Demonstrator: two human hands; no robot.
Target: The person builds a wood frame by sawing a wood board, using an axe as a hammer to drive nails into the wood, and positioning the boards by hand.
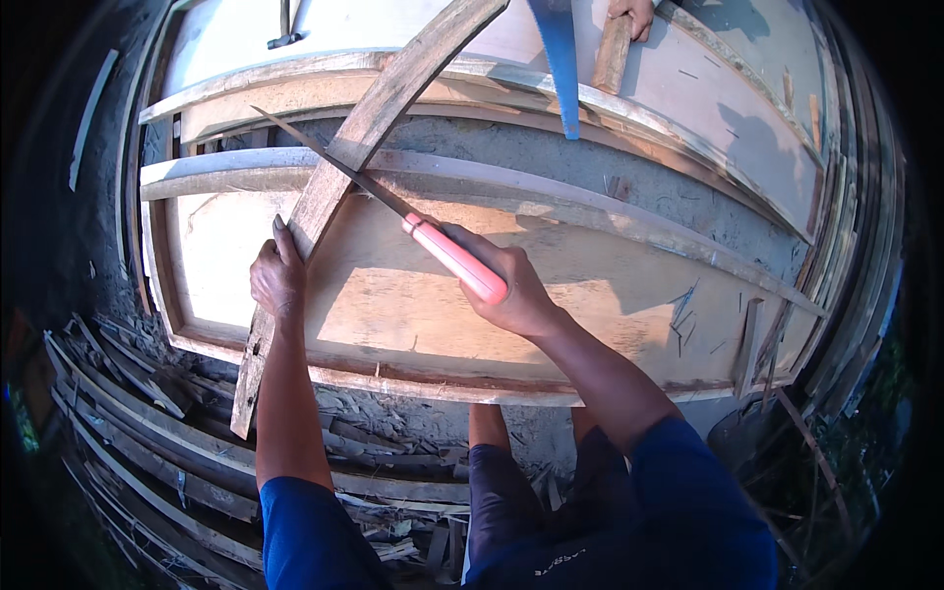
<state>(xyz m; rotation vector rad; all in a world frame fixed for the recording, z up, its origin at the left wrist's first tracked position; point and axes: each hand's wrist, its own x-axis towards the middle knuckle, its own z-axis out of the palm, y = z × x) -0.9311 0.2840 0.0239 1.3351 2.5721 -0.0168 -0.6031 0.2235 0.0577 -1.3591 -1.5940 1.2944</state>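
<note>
My right hand (509,285) is wrapped round the red-pink handle of a handsaw (450,254). The saw's narrow blade slants up to the left and lies across a long wooden plank (369,128). My left hand (279,275) grips that plank lower down, thumb on its upper face. The plank runs diagonally over the rails of a shallow wooden frame (472,182) with a plywood panel inside. How deep the blade sits in the wood I cannot tell.
Another person's hand (634,15) holds a short wood block (612,54) at the far frame. A blue saw blade (558,59) hangs near it. A hammer (284,37) lies far left. Loose nails (680,315) lie on the panel. Stacked timber (197,462) fills the near left.
</note>
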